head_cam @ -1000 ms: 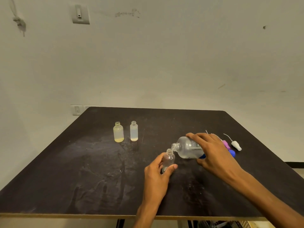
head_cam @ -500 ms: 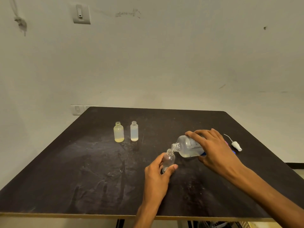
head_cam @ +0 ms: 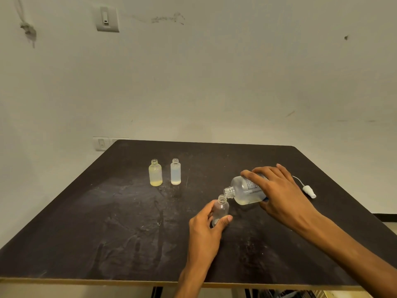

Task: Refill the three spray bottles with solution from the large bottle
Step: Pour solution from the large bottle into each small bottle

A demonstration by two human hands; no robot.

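Two hands grip bottles — large bottle [head_cam: 247, 190] tipped leftward, mouth over small bottle [head_cam: 221, 208].

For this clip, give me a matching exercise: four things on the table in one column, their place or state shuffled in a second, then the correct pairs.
Things
1. large bottle
2. clear small bottle
3. yellowish small bottle
4. white spray cap

States
A. lies on the table to the right of the right hand
B. stands uncapped at the back, pale yellow liquid at its bottom
C. tipped over, mouth just above another bottle's mouth
D. upright, held by the left hand

Pairs: 1-C, 2-D, 3-B, 4-A
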